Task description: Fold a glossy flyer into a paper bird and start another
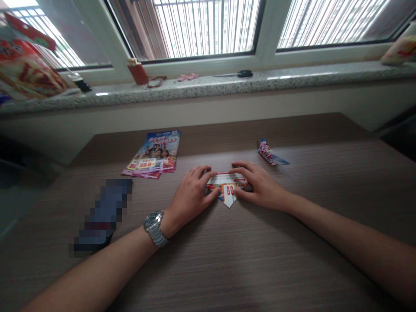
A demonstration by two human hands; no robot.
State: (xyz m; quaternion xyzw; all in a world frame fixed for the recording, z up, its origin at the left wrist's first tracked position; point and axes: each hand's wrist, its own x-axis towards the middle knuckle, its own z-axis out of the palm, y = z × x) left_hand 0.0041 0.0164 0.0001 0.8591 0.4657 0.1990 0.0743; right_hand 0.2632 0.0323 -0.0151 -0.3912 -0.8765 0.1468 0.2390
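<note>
Looks forward and down from the person's head, above the near part of the table (260, 268), over both forearms (107, 264) to the left hand (191, 193) and right hand (261, 186) near mid-view. Faces the windowsill (201, 89) and window (208, 28) beyond the table's far edge, with a slight lean that puts the windowsill higher at right. Sits close over the forearms, well back from the window.

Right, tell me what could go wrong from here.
The folded paper is small and held only under fingertips, so it may slip or crease unevenly if the left hand and right hand press differently. A sweep of the right hand might also knock the folded piece beyond it.
</note>
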